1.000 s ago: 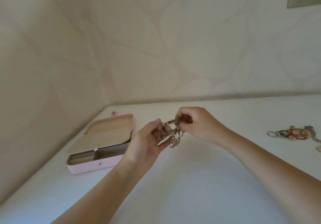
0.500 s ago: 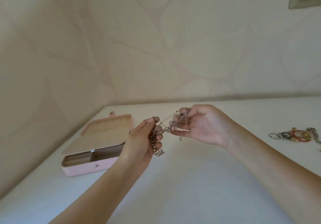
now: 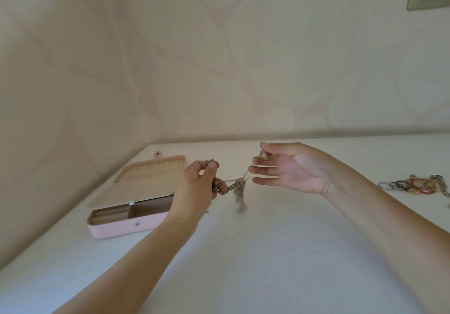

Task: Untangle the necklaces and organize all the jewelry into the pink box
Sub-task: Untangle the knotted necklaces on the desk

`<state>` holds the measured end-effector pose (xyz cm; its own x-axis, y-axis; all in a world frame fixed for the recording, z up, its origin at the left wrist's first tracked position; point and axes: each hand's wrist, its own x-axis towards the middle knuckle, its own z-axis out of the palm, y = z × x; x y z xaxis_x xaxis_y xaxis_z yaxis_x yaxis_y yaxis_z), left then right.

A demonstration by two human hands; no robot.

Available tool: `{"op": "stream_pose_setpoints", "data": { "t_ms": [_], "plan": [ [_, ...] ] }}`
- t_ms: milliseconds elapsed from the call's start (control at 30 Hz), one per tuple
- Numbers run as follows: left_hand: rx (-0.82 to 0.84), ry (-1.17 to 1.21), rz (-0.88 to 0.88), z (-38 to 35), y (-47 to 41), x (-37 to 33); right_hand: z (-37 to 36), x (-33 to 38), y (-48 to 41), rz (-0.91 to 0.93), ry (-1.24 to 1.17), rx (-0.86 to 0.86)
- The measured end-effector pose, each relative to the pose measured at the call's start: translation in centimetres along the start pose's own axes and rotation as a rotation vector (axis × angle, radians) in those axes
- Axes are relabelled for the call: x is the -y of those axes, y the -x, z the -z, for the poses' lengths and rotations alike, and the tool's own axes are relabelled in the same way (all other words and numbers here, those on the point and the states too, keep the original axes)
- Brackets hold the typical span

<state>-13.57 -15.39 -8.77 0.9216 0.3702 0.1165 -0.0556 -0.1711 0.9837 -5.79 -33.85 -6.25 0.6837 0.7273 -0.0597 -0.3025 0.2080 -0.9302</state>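
Tangled necklaces [image 3: 237, 186] stretched in mid-air above the middle of the counter [image 3: 243, 265], bunched end pinched by left hand [image 3: 197, 184], thin strand pinched at the fingertips of right hand [image 3: 292, 167], palm up. Open pink box [image 3: 117, 228] toward the left edge; other jewelry [image 3: 414, 184] by the right edge.

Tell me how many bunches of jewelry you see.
2: a tangled chain between left hand and right hand, and a pile at the table's right edge. The pink box may hide more.

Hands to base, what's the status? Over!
Left hand pinches tangled necklaces; right hand pinches them too. Knotted between hands. Pink box open, nothing blocking.
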Motion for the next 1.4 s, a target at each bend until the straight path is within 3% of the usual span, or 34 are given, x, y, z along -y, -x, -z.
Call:
{"op": "stream_pose_setpoints", "data": {
  "t_ms": [133, 300, 433, 533, 633, 733, 800, 867, 1000, 1100, 1167, 1300, 1400],
  "plan": [
    [0.031, -0.036, 0.081, 0.0, -0.6, 0.5, 0.3, 0.1, -0.1, -0.016, -0.043, -0.144],
    [0.153, 0.183, 0.254, -0.4, -0.3, 0.6, -0.1, -0.2, -0.4, 0.036, -0.191, -0.080],
    [0.214, 0.346, 0.344, -0.4, -0.1, 0.4, -0.7, -0.4, -0.3, 0.010, -0.175, 0.023],
    [0.198, 0.339, 0.359, -0.5, -0.2, 0.6, -1.1, -0.7, -0.2, -0.062, -0.015, 0.034],
    [0.197, 0.199, 0.349, -0.4, -0.2, 1.0, -0.5, -0.9, -0.3, -0.079, 0.274, -0.102],
    [0.165, -0.098, 0.265, -0.2, -0.6, 1.6, 0.8, -1.2, -0.7, -0.050, 0.816, -0.336],
    [0.128, -0.175, 0.227, -0.1, -1.0, 1.9, 1.5, -1.4, -0.9, -0.086, 1.200, -0.451],
    [0.096, -0.208, 0.202, -0.1, -1.2, 2.0, 1.9, -1.7, -1.0, -0.091, 1.389, -0.494],
    [0.108, -0.252, 0.180, -0.1, -1.2, 2.0, 1.6, -2.1, -1.1, 0.092, 1.383, -0.504],
    [0.105, -0.254, 0.170, -0.1, -1.1, 2.0, 0.3, -2.4, -1.2, 0.249, 1.300, -0.345],
    [0.092, -0.241, 0.169, -0.1, -1.1, 1.9, -0.6, -3.0, -1.2, 0.236, 1.303, -0.243],
    [0.049, -0.191, 0.185, -0.3, -1.0, 1.6, -1.0, -4.1, -1.6, 0.170, 1.411, -0.242],
    [-0.015, -0.354, 0.078, -0.3, -1.4, 2.4, -0.8, -3.8, -1.5, 0.139, 1.414, -0.251]
  ]
}}
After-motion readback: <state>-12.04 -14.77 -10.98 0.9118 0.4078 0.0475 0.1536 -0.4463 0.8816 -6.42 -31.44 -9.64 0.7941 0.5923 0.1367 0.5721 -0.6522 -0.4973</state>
